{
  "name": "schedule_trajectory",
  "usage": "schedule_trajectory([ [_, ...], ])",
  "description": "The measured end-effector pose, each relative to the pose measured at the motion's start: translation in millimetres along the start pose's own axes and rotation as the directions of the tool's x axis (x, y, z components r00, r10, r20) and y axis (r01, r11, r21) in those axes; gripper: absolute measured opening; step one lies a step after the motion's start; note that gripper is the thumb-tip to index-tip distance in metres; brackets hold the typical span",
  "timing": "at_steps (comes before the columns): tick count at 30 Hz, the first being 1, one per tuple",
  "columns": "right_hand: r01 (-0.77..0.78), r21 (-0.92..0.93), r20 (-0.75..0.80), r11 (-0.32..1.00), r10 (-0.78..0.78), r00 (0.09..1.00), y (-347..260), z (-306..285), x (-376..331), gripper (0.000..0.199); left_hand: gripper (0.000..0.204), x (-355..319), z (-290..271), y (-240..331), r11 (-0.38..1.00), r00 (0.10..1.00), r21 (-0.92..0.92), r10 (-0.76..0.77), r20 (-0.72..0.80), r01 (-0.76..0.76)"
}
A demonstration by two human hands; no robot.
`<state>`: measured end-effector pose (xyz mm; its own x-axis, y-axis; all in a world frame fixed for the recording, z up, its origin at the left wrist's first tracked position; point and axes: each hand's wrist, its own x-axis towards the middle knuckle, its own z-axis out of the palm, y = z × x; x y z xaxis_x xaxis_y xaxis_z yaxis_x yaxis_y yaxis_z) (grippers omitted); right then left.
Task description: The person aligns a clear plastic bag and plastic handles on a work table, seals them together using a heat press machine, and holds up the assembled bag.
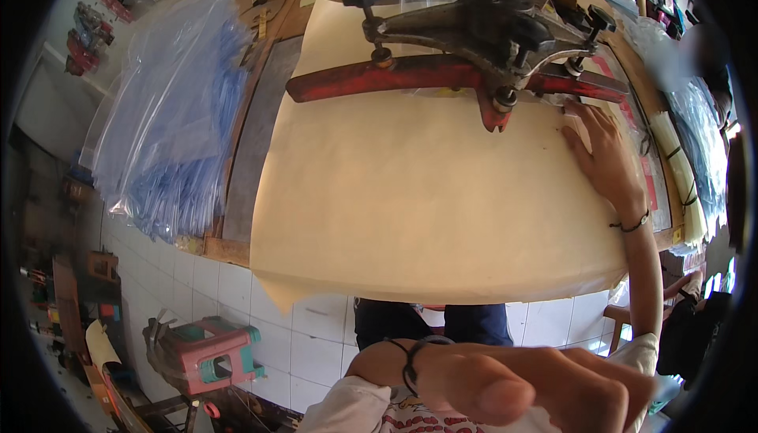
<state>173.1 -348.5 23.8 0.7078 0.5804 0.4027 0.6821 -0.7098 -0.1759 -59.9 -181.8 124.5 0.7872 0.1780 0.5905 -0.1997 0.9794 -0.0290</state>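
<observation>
My left hand (pixel 521 389) is raised close to the camera at the lower edge, its fingers curled together. A pale bluish blur shows by its fingertips, but I cannot make out what they hold. On the right of the table, my right hand (pixel 604 153) lies palm down with fingers stretched out on the large cream sheet (pixel 426 196), its fingertips beside a red metal bar (pixel 379 78). A bit of clear plastic shows near those fingertips. Above the sheet, a dark cast-metal bracket (pixel 450 26) with black knobs carries the bar. The sheet's front edge hangs over the table.
A thick stack of clear bluish plastic bags (pixel 170 109) leans out at the table's left. More plastic bags (pixel 703 141) and a tied pale bundle (pixel 677 172) lie along the right edge. A pink and green stool (pixel 209 354) stands on the tiled floor (pixel 316 346).
</observation>
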Motion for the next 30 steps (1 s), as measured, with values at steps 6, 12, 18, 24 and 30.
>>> schedule_trajectory([
  [6,-0.069,-0.042,0.088,0.997,0.072,0.993,-15.1,-17.6,0.6,0.038,0.043,10.8,-10.1,-1.0,0.954,0.942,-0.122,-0.24,0.233,0.273],
  [12,-0.076,0.009,0.101,0.997,0.075,0.992,-18.1,-4.2,1.9,0.039,0.044,-3.6,-24.1,-39.6,0.85,0.85,-0.244,-0.355,0.389,0.466],
  [18,0.018,-0.045,0.019,0.999,-0.018,1.0,-1.9,-0.8,-1.6,0.037,0.044,-9.0,-30.8,-50.9,0.712,0.782,-0.352,-0.46,0.42,0.608],
  [24,0.027,-0.048,0.012,0.998,-0.027,1.0,0.2,-3.0,-2.1,0.038,0.044,-8.8,-38.0,-48.7,0.663,0.765,-0.389,-0.504,0.401,0.64],
  [30,0.032,-0.055,0.025,0.998,-0.031,0.999,-0.9,-3.5,-1.7,0.038,0.044,-12.9,-36.9,-50.1,0.633,0.741,-0.388,-0.54,0.399,0.67],
])
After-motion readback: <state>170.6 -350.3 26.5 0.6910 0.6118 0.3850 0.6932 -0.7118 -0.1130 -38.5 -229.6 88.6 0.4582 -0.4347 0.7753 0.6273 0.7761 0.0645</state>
